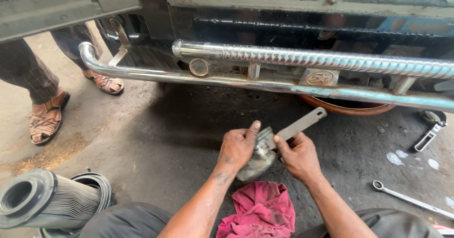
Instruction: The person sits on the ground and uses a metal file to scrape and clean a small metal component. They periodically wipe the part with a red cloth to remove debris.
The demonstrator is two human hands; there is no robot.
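Below the chrome bumper (pixel 302 72), over the oily floor (pixel 165 138) and the red rag (pixel 262 209), my left hand (pixel 238 148) grips the grimy metal part (pixel 257 160) while my right hand (pixel 299 156) holds the flat metal strip (pixel 300 124) against it, best kept steady and low-angled.

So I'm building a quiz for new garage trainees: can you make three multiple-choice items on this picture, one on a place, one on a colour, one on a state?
1. Where does the crumpled cloth lie?
A. on the chrome bumper
B. on the floor between the person's forearms
C. over the ribbed filter

2. What colour is that cloth?
A. pink-red
B. blue
C. white

3. What is the flat grey metal strip doing?
A. lying loose on the floor
B. hanging from the bumper
C. gripped in the right hand

Key: 1 B, it lies below both hands; 2 A, plainly pink-red; 3 C, fingers pinch its near end while the left hand holds the dirty grey metal part.
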